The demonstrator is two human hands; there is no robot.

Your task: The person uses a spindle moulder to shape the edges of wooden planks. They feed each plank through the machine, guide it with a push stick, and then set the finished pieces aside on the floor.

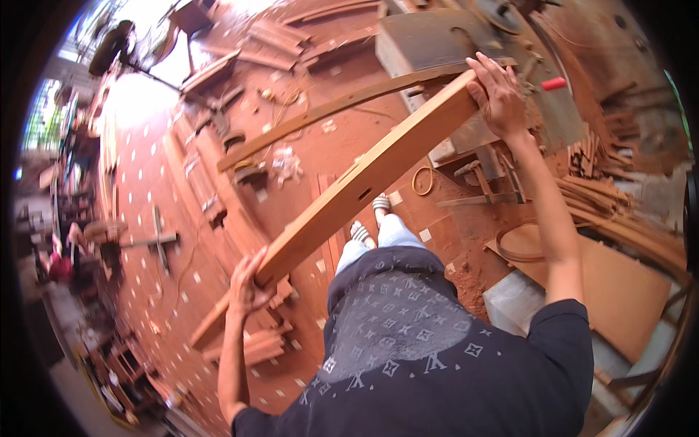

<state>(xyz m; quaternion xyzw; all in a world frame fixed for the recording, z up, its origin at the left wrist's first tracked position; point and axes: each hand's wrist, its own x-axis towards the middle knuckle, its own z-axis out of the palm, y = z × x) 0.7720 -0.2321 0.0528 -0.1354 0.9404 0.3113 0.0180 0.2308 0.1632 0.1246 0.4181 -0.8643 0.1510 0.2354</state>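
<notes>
A long, thick wooden beam (397,162) slants across the view in front of me, from lower left to upper right. A small dark slot is cut into the side facing me. My left hand (249,282) is closed around its near left end, with some fingers hidden behind the wood. At the far right end, my right hand (500,96) grips the beam, thumb and palm against the wood and fingers pointing upward. Just beyond it, a thinner wooden strip (313,115) runs roughly alongside, its right end by the grey machine (422,44).
Timber pieces (218,197) lie along the reddish, dusty floor to the left. A red handle (553,84) sticks out at the machine. Curved strips (604,211) and a flat board (619,288) are at the right. Offcuts (255,346) lie below my left hand; a person (62,264) is far left.
</notes>
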